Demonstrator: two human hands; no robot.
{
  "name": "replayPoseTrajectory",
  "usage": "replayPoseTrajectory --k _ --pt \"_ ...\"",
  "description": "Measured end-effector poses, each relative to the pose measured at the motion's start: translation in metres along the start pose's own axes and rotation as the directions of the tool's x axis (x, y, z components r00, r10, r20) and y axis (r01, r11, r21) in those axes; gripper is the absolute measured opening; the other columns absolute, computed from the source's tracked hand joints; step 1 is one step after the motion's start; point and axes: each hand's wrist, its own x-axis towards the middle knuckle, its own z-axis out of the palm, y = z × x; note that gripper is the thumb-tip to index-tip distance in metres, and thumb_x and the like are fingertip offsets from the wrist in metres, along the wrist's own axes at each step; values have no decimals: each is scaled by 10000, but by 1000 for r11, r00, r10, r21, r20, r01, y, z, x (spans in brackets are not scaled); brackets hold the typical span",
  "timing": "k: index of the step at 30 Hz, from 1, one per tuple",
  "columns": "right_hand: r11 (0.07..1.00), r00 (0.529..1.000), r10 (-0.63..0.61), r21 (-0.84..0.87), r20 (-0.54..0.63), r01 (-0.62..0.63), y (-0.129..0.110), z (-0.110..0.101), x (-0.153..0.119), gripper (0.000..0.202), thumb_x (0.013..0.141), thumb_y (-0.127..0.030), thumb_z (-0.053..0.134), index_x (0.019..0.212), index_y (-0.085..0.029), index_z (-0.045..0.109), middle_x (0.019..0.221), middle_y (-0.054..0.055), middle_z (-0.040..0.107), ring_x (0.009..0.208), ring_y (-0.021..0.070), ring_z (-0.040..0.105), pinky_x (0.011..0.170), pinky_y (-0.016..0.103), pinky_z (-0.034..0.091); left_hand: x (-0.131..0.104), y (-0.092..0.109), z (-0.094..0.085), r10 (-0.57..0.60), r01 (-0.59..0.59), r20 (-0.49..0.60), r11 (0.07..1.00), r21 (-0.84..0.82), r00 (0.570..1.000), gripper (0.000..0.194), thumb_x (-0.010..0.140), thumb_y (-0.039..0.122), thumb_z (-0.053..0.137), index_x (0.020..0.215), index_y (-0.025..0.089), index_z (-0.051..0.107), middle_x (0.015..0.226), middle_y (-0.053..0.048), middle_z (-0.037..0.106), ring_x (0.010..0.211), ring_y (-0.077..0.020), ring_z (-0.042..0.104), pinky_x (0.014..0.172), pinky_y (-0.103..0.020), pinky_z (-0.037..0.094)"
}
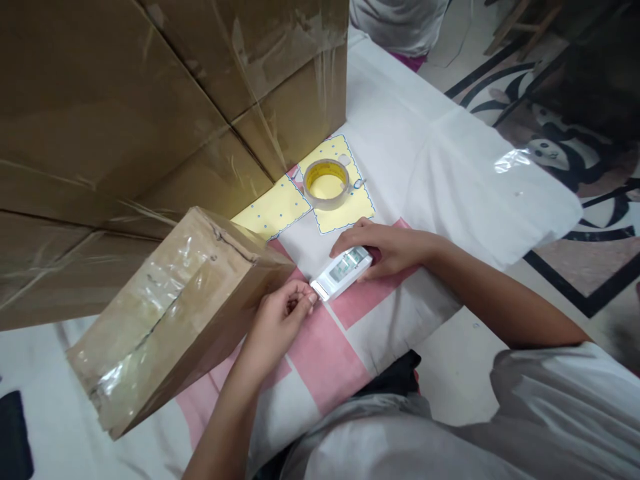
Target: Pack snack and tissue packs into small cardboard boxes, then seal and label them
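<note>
A small white device (345, 268) with a greenish printed panel on its upper face lies in my right hand (385, 245), whose fingers wrap round its far end. My left hand (287, 310) is at the device's near left end, thumb and fingers pinched together there; what they pinch is too small to make out. Just left of my left hand stands a taped brown carton (185, 313). Beyond the device, a roll of tape (327, 183) with a yellow core lies on yellow scallop-edged sheets (280, 208).
Large taped cartons (125, 113) fill the back left. A white and pink cloth (330, 360) covers the surface under my hands. A dark object (14, 433) lies at the lower left edge. At the top, part of another person (400, 25) shows beside the white cloth.
</note>
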Motion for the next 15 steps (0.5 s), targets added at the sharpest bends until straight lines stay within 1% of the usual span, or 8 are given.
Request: replayPoseTrajectory --k 4,8,12,15 --pt "1000 1000 -12 -2 -13 12 2 1 -1 470 907 -449 736 1293 -210 616 1242 80 715 1092 229 653 1014 360 320 1 -11 2 18 -19 -12 1000 -20 1000 288 972 419 552 801 189 570 731 20 552 675 -113 501 633 -232 371" --pt "1000 999 -22 6 -36 22 4 1 -2 510 882 -453 767 1304 -207 619 1251 82 714 1094 230 661 1037 361 328 -3 -27 1 46 -51 -64 996 -73 997 277 948 433 576 814 191 584 725 16 566 642 -115 510 611 -234 404" --pt "999 999 -37 19 -32 38 5 1 1 496 862 -389 783 1294 -195 639 1225 81 722 1083 226 672 995 339 405 -8 -33 -3 76 -82 -50 990 -118 996 314 925 467 607 786 185 591 696 10 560 624 -116 495 586 -232 400" --pt "999 999 -17 42 -50 19 4 0 0 516 815 -343 815 1280 -183 660 1214 83 721 1076 229 677 945 325 468 -9 -35 -3 100 -106 -46 986 -128 994 327 916 484 628 790 184 596 685 11 564 614 -113 489 575 -226 389"
